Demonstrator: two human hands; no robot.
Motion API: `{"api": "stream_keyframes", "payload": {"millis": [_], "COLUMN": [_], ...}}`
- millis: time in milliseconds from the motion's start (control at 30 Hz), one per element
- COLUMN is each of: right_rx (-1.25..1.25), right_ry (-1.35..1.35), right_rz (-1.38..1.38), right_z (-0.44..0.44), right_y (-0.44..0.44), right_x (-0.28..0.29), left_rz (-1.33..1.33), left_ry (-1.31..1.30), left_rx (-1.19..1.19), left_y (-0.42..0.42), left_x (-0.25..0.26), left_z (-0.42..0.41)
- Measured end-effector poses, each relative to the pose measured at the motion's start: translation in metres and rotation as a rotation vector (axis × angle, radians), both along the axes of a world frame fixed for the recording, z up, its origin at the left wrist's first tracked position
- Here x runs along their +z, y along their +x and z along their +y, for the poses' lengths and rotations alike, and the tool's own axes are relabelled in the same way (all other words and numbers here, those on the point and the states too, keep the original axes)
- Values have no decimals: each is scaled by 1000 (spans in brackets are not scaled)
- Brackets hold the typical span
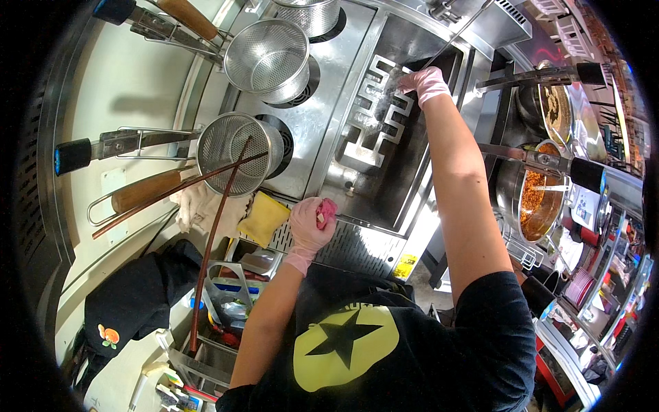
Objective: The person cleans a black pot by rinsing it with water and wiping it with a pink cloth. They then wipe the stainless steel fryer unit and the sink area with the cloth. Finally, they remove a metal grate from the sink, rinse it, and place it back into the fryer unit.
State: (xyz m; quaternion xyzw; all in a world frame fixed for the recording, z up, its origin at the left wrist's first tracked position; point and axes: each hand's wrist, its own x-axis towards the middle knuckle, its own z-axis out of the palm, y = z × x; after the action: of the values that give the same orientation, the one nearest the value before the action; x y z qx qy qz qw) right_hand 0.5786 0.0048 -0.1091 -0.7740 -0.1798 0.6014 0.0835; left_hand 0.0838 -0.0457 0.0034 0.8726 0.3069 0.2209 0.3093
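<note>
My left hand (310, 226), in a thin pink glove, holds a crumpled pink cloth (326, 212) at the front rim of a dark rectangular metal basin (381, 198). My right hand (425, 85), gloved the same way, reaches over the far part of that basin. Its fingers point down by a slotted metal plate (364, 154) lying inside. Whether they grip the plate or only touch it is hidden. A thin metal rod (455, 37) slants down to just beside this hand.
Perforated noodle baskets (267, 56) stand left of the basin on the steel cooker top (329, 67). Long brown chopsticks (216, 226) lie across the nearest basket (237, 149). A yellow cloth (263, 219) rests by my left hand. Pots with food (535, 195) stand at right.
</note>
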Motion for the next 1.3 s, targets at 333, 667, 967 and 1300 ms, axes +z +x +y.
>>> {"api": "stream_keyframes", "payload": {"millis": [333,667,967,1300], "right_rx": [-333,-409,-780,-466], "right_ry": [102,166,-36,158], "right_rz": [304,468,652,49], "right_z": [-9,-14,4,12], "right_y": [2,17,25,-44], "right_x": [-29,-43,-80,24], "left_rz": [1,19,8,35], "left_ry": [-7,-14,5,35], "left_rx": [-18,-8,-10,53], "left_y": [-1,-2,-1,-7], "left_x": [-1,-5,-3,-5], "left_z": [1,-1,-1,-8]}}
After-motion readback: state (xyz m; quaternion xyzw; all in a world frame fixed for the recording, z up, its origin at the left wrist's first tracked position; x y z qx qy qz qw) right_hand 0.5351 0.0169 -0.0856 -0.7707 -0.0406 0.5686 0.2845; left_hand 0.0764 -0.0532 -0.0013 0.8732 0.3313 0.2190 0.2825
